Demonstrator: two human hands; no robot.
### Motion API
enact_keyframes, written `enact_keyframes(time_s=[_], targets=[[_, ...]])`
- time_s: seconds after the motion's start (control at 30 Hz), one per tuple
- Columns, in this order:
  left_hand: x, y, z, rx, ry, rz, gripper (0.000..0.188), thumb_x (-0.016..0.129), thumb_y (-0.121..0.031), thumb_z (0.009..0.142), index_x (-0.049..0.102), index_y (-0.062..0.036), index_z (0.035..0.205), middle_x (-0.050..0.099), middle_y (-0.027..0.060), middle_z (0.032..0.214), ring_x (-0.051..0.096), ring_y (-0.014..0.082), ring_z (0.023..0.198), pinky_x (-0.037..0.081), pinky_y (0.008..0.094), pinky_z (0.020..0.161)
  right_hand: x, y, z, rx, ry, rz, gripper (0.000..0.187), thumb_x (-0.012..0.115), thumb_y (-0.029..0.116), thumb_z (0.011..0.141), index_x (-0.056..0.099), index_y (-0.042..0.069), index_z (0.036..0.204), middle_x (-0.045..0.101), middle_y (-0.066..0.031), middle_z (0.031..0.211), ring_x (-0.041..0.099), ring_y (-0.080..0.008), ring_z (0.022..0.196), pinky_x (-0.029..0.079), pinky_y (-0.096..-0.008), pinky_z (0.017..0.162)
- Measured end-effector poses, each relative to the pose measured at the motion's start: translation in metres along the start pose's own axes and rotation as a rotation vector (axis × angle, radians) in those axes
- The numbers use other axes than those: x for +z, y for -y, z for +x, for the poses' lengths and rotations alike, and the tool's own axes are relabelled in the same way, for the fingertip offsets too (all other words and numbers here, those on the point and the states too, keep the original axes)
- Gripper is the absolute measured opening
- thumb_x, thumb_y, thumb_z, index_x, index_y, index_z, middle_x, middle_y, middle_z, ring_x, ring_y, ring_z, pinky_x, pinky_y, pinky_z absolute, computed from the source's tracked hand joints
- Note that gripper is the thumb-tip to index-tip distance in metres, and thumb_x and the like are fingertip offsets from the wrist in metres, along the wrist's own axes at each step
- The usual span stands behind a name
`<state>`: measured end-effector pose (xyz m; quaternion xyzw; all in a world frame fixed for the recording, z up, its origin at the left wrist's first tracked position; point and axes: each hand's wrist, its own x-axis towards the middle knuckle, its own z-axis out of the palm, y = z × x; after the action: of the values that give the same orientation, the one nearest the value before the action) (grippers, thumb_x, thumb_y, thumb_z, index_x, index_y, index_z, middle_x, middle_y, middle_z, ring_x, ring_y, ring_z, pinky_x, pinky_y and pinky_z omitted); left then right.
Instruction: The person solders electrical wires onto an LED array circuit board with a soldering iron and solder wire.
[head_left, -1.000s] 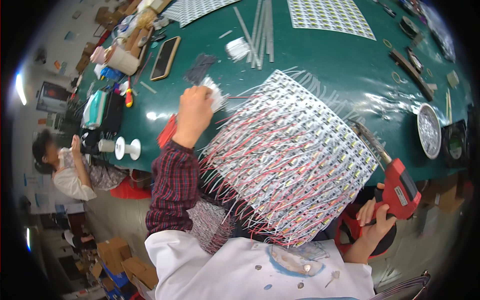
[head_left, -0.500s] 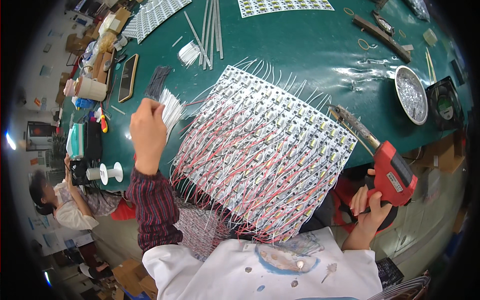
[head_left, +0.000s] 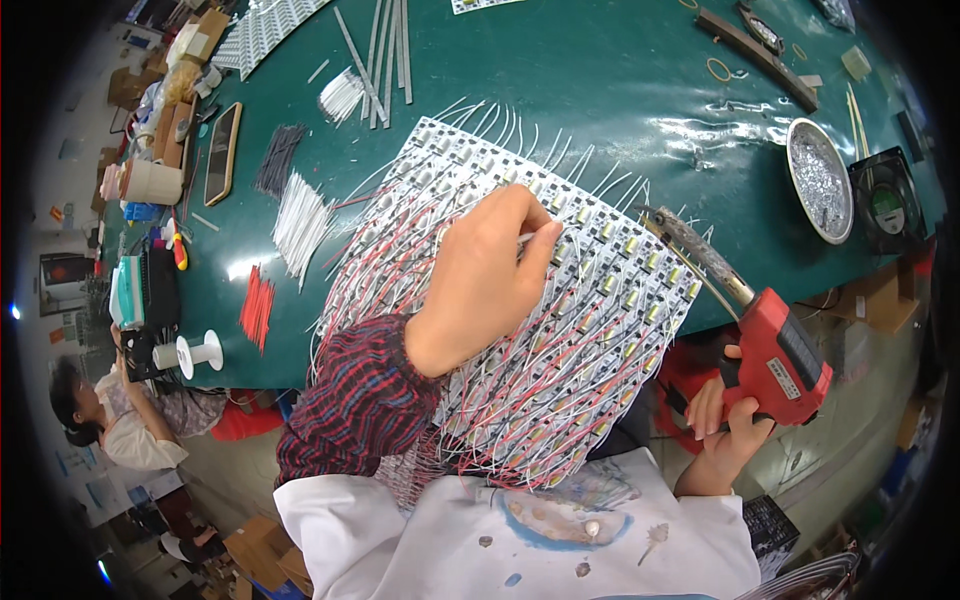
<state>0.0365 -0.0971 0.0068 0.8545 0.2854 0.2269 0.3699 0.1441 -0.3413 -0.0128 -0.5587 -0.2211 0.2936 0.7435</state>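
A large white sheet of small circuit boards (head_left: 655,285) lies tilted at the table's near edge, covered with red and white wires. Over its upper middle is my left hand (head_left: 470,285), thumb and forefinger pinched on what looks like a short white wire (head_left: 527,238), mostly hidden by the fingers. My right hand (head_left: 735,425) grips a red soldering gun (head_left: 785,350) at the sheet's right. The gun's long tip (head_left: 690,240) points up and left, at the sheet's upper right corner. Left of the sheet lie bundles of white wires (head_left: 302,230), black wires (head_left: 278,160) and red wires (head_left: 257,310).
The green table (head_left: 600,80) bears metal strips (head_left: 385,60), a phone (head_left: 223,155), a wire spool (head_left: 200,354) and a screwdriver (head_left: 179,248) on the left. A bowl of silvery bits (head_left: 822,180) and a black fan (head_left: 888,205) stand right. Another person (head_left: 130,420) sits far left.
My left hand has moved right from the white wire bundle to above the circuit board sheet. The red wire bundle has come into sight. My right hand still holds the soldering gun in nearly the same place.
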Motion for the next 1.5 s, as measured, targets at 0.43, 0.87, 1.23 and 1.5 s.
enact_keyframes(time_s=[0.43,0.87,1.23,1.5], targets=[[0.010,0.006,-0.008,0.053,-0.133,0.264,0.014,0.062,-0.008,0.076,0.049,-0.0028,0.072,0.054,0.0096,0.064,0.052,0.0239,0.052,0.040,0.0342,0.047,0.027,0.003,0.003,0.129,-0.103,0.025,0.068,0.068,0.045,0.072,0.047,-0.011,0.105,0.045,-0.0033,0.051,0.039,-0.0127,0.038,0.033,-0.0235,0.041],[0.010,0.008,-0.006,0.018,-0.114,0.206,0.014,0.061,-0.006,0.075,0.047,-0.0034,0.072,0.052,0.0106,0.062,0.053,0.0270,0.052,0.041,0.0364,0.046,0.024,-0.011,0.016,0.095,-0.004,-0.135,0.069,0.062,0.049,0.074,0.043,-0.010,0.103,0.041,-0.0007,0.044,0.039,-0.0102,0.033,0.034,-0.0222,0.035],[0.007,0.007,-0.003,-0.015,-0.097,0.172,0.013,0.060,-0.007,0.076,0.048,-0.0023,0.073,0.054,0.0131,0.062,0.054,0.0302,0.052,0.041,0.0386,0.047,0.016,-0.014,0.014,0.167,0.075,-0.075,0.071,0.065,0.039,0.077,0.035,-0.008,0.120,0.046,-0.0024,0.053,0.044,-0.0109,0.040,0.038,-0.0249,0.039],[0.006,0.007,-0.003,-0.041,-0.098,0.181,0.013,0.063,-0.007,0.076,0.052,0.0003,0.073,0.056,0.0100,0.063,0.054,0.0208,0.053,0.041,0.0305,0.050,0.013,-0.011,0.010,0.193,0.074,-0.083,0.060,0.066,0.039,0.077,0.041,-0.004,0.110,0.049,-0.0038,0.059,0.046,-0.0148,0.048,0.039,-0.0297,0.046]])
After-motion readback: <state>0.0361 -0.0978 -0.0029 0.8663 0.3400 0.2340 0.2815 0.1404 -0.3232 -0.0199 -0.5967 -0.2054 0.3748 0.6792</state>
